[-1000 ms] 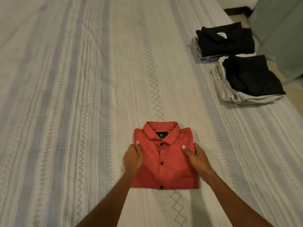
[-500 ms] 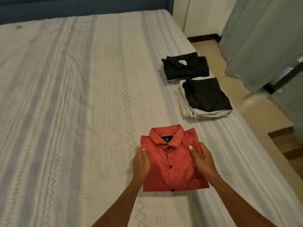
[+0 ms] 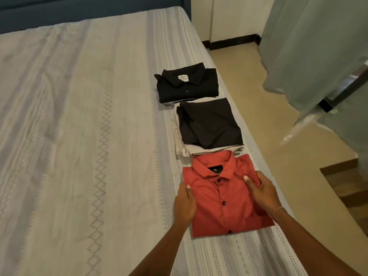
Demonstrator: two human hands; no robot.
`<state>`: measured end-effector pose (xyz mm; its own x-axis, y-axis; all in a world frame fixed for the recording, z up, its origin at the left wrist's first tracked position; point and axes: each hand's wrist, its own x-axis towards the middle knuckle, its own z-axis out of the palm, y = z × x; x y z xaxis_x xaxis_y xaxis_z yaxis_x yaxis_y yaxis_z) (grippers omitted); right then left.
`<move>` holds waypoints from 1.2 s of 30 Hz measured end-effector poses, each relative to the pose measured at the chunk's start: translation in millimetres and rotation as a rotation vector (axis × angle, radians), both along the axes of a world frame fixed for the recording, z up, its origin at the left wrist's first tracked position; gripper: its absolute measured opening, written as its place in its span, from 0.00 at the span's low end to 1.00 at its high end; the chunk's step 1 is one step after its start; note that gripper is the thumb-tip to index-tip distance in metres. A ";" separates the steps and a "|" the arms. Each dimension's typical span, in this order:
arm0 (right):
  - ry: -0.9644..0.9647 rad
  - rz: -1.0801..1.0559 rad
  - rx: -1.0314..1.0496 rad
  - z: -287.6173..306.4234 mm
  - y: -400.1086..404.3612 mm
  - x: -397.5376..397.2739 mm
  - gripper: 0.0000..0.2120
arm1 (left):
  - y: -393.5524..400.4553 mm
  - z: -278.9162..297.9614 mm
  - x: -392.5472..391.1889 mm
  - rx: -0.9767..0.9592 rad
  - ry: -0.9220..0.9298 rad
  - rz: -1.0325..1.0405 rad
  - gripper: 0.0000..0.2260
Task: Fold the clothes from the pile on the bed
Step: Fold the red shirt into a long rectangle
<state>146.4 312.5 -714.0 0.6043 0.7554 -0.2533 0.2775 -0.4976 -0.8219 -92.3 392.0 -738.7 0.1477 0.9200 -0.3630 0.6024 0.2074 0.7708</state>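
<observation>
Clothes folding looks nearly finished: a folded red shirt point(image 3: 223, 198), lower centre-right of the frame, is gripped at its sides by the left hand point(image 3: 184, 204) and right hand point(image 3: 261, 193), thumbs on top. Just above it lie a folded black-on-beige stack point(image 3: 209, 126) and a black shirt stack point(image 3: 187, 84). No unfolded pile or container is seen on the bed point(image 3: 79, 136).

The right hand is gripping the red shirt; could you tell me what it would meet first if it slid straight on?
Probably the folded pile, dark garment on top, just beyond the red shirt that the right hand holds.
</observation>
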 end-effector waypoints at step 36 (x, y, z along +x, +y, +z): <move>-0.852 0.376 -0.256 272.3 -96.5 -209.0 0.25 | -44.6 292.2 -136.0 0.754 0.490 -1.009 0.33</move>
